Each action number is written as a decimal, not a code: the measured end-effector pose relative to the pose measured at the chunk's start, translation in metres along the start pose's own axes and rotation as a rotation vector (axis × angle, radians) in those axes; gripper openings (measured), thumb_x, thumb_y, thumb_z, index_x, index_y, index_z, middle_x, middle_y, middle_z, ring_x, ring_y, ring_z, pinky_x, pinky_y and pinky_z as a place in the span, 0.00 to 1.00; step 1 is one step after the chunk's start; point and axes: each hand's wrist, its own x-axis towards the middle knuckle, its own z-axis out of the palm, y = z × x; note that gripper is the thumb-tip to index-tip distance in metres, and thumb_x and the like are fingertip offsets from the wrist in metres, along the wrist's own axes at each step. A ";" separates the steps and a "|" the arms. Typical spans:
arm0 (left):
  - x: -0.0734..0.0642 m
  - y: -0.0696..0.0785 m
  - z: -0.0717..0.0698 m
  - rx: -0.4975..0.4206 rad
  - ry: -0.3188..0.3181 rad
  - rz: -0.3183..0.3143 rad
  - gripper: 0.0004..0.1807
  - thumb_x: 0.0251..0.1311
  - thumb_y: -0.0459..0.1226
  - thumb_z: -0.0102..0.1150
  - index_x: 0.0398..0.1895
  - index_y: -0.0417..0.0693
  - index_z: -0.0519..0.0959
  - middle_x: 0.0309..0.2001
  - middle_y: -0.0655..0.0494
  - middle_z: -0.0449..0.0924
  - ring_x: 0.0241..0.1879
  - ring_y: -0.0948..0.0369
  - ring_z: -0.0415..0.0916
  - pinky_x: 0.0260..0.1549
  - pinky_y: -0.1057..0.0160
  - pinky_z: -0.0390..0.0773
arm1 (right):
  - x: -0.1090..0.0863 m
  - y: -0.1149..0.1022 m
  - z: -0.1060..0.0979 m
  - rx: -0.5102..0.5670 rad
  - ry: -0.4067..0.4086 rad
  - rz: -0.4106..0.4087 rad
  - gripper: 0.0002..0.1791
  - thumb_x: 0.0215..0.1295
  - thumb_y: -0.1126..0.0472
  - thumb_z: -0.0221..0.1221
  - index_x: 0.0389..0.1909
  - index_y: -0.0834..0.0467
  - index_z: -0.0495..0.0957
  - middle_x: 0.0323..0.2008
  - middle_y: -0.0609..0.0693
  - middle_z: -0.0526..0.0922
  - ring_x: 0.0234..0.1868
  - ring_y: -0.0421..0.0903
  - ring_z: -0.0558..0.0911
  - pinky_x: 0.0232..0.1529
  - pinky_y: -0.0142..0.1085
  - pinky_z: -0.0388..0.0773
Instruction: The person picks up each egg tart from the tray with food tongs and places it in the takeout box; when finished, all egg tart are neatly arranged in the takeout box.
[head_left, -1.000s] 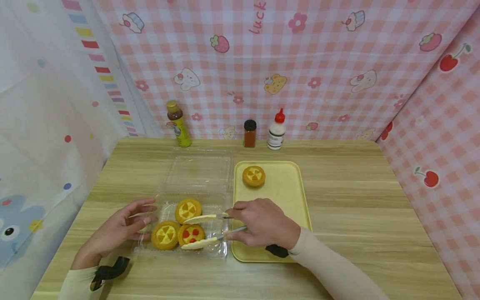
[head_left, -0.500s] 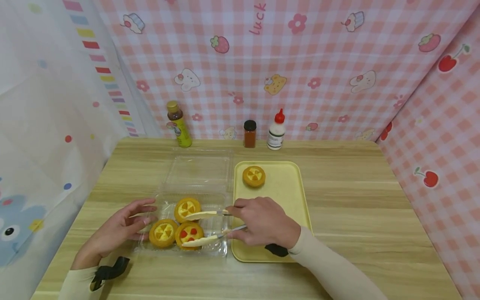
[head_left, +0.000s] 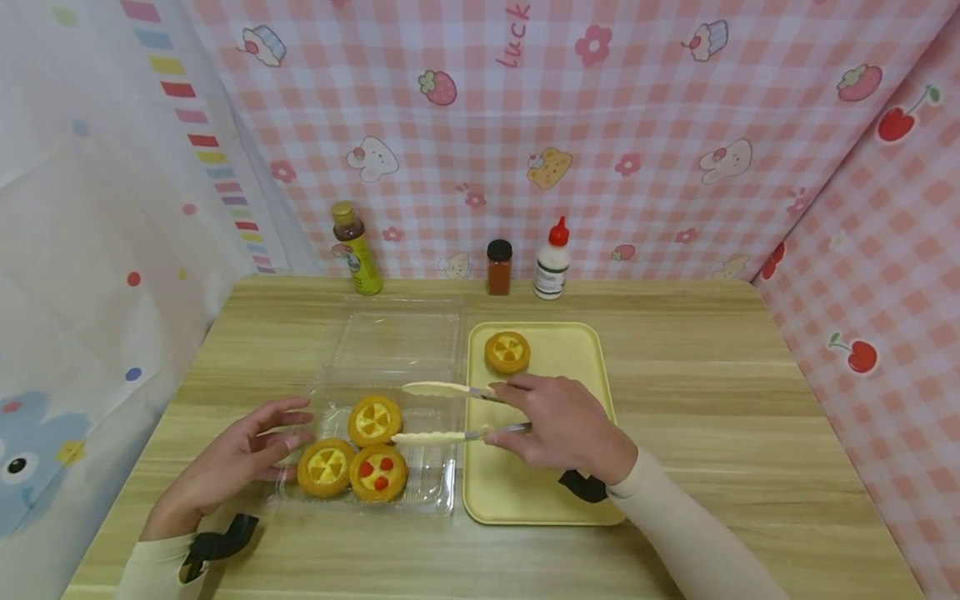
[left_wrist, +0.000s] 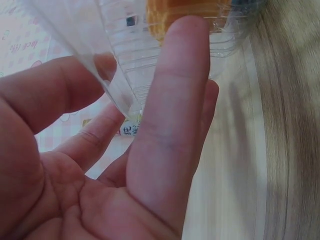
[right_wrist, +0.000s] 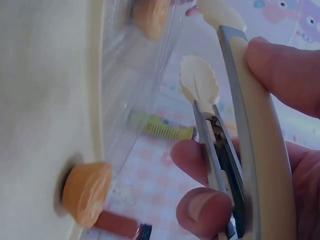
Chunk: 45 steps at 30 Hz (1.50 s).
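My left hand (head_left: 232, 454) holds the left edge of a clear plastic container (head_left: 431, 487), its fingers on both sides of the thin wall in the left wrist view. Inside the container sit two tarts with yellow wedge topping, one at the back (head_left: 374, 421) and one at the left (head_left: 326, 467). A red-topped tart (head_left: 378, 473) is at the front, close against both. My right hand (head_left: 562, 421) grips cream-tipped tongs (head_left: 438, 437) over the tray's left edge. The arms of the tongs are spread with nothing between them, and the lower tip overlaps the back tart's right edge.
A pale yellow tray (head_left: 525, 500) lies right of the container, with one wedge-topped tart (head_left: 507, 352) at its back left. Behind the container its clear lid (head_left: 397, 342) lies open. A yellow-green bottle (head_left: 362, 258), spice jar (head_left: 498, 268) and red-capped squeeze bottle (head_left: 551, 265) line the back.
The tarts on the left and at the front shifted slightly back and left. After that, my right hand drew the tongs back and right, off the red-topped tart. My left hand stayed in place.
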 end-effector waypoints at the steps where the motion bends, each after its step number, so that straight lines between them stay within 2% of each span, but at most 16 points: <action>1: 0.000 0.000 0.000 0.000 0.000 0.001 0.34 0.82 0.39 0.53 0.82 0.39 0.55 0.74 0.25 0.60 0.58 0.72 0.81 0.43 0.54 0.91 | -0.001 0.003 0.000 0.006 0.011 0.007 0.31 0.65 0.33 0.68 0.60 0.50 0.86 0.55 0.43 0.88 0.37 0.40 0.87 0.34 0.38 0.85; 6: 0.000 -0.001 0.000 -0.002 -0.002 0.004 0.33 0.82 0.39 0.53 0.82 0.39 0.55 0.74 0.25 0.60 0.58 0.72 0.82 0.43 0.54 0.91 | -0.004 0.019 -0.001 0.027 0.057 0.036 0.30 0.66 0.36 0.68 0.58 0.53 0.86 0.49 0.45 0.88 0.35 0.41 0.85 0.33 0.36 0.83; 10: 0.000 -0.002 -0.001 0.001 -0.002 0.006 0.33 0.82 0.39 0.53 0.82 0.39 0.55 0.74 0.25 0.60 0.58 0.71 0.82 0.43 0.54 0.91 | -0.007 0.034 0.000 0.018 0.091 0.089 0.32 0.65 0.37 0.70 0.59 0.56 0.87 0.46 0.49 0.88 0.38 0.45 0.87 0.37 0.41 0.86; 14: 0.001 -0.002 -0.001 0.001 -0.003 0.005 0.33 0.82 0.39 0.53 0.82 0.39 0.55 0.74 0.25 0.60 0.58 0.71 0.82 0.43 0.54 0.91 | -0.011 0.049 0.000 0.014 0.106 0.153 0.34 0.64 0.36 0.70 0.59 0.58 0.86 0.49 0.53 0.89 0.41 0.50 0.89 0.41 0.47 0.88; 20: 0.001 -0.002 0.000 0.001 -0.004 0.000 0.33 0.82 0.39 0.52 0.82 0.38 0.54 0.74 0.24 0.60 0.58 0.71 0.82 0.43 0.54 0.91 | -0.018 0.070 0.003 0.008 0.115 0.236 0.35 0.66 0.35 0.68 0.61 0.58 0.86 0.51 0.55 0.89 0.44 0.54 0.89 0.44 0.50 0.88; 30: 0.000 0.000 0.001 -0.004 0.008 -0.018 0.34 0.81 0.40 0.54 0.82 0.39 0.54 0.75 0.25 0.60 0.57 0.72 0.81 0.43 0.54 0.91 | -0.027 0.090 0.006 0.010 0.026 0.379 0.40 0.69 0.33 0.64 0.69 0.58 0.80 0.60 0.60 0.85 0.52 0.61 0.87 0.51 0.57 0.85; 39: 0.001 -0.003 0.000 -0.010 0.006 -0.016 0.34 0.81 0.39 0.54 0.83 0.40 0.55 0.75 0.26 0.60 0.58 0.72 0.81 0.43 0.54 0.91 | -0.034 0.096 0.005 -0.017 -0.008 0.415 0.42 0.69 0.30 0.61 0.70 0.58 0.78 0.60 0.60 0.84 0.50 0.61 0.86 0.50 0.58 0.84; 45: 0.001 -0.003 0.000 0.005 0.008 -0.004 0.34 0.81 0.40 0.54 0.83 0.40 0.55 0.74 0.26 0.61 0.58 0.72 0.81 0.43 0.54 0.91 | -0.037 0.098 0.005 -0.029 -0.021 0.407 0.40 0.70 0.31 0.62 0.70 0.57 0.78 0.58 0.61 0.84 0.49 0.60 0.87 0.48 0.58 0.85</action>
